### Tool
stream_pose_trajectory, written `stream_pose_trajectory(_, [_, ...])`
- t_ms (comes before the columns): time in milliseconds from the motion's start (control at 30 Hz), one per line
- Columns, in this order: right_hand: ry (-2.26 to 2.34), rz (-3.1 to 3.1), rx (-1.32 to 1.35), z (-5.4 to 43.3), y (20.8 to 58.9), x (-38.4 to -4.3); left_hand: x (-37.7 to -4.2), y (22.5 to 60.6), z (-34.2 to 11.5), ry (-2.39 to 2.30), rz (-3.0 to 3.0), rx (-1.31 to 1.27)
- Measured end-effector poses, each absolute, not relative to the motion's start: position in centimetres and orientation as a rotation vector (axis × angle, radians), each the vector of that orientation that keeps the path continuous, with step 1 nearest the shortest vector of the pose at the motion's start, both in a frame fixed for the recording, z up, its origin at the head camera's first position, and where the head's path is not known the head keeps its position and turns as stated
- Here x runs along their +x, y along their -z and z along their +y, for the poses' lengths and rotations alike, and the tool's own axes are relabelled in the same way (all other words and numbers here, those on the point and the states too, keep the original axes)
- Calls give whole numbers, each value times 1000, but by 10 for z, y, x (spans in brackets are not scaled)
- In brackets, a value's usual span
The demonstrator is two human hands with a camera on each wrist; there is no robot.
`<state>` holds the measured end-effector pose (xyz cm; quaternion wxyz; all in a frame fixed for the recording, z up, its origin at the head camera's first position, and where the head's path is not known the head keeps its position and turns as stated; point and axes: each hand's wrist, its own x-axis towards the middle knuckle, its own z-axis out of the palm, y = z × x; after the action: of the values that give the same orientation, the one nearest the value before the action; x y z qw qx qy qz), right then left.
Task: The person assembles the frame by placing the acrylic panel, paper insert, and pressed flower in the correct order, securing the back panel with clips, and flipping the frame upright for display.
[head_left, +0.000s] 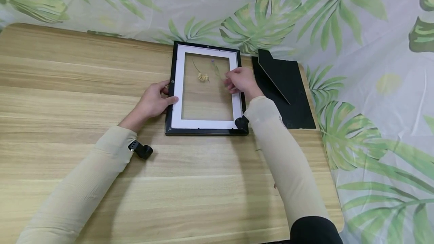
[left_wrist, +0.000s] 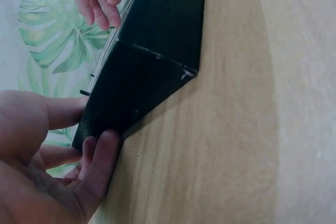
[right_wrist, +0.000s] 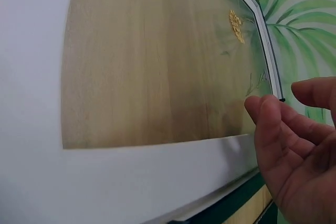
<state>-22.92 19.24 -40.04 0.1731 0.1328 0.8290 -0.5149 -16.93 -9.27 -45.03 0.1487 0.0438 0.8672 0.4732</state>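
A black picture frame (head_left: pixel 207 132) with a white mat (head_left: pixel 203 124) and a clear pane lies on the table. My left hand (head_left: pixel 154 99) grips its left side, thumb over the mat; the left wrist view has the fingers against the black outer edge (left_wrist: pixel 126 82). On the pane are a yellow dried flower (head_left: pixel 203 77) and a thin green stem with a small purple bloom (head_left: pixel 213 61). Over the pane's right side hovers my right hand (head_left: pixel 241 80), close to that stem. Its fingers (right_wrist: pixel 270 124) are loosely bent, the thumb stands apart, and nothing shows between them.
To the right of the frame lies a black backboard (head_left: pixel 298 89) with its easel leg (head_left: pixel 271 72) raised. Small plant bits, one of them reddish (head_left: pixel 275 186), lie near the right forearm. A leaf-printed cloth (head_left: pixel 373 97) hangs behind and right of the wooden table (head_left: pixel 84 86).
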Motion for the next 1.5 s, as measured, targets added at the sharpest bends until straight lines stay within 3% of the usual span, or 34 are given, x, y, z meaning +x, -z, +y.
stream_pose_trajectory(667, [1546, 2364, 199, 233, 388, -186, -171, 448, -91, -1339, 2505, 150])
stream_pose_trajectory(1500, [1639, 2283, 79, 319, 401, -58, -170, 448, -90, -1315, 2510, 151])
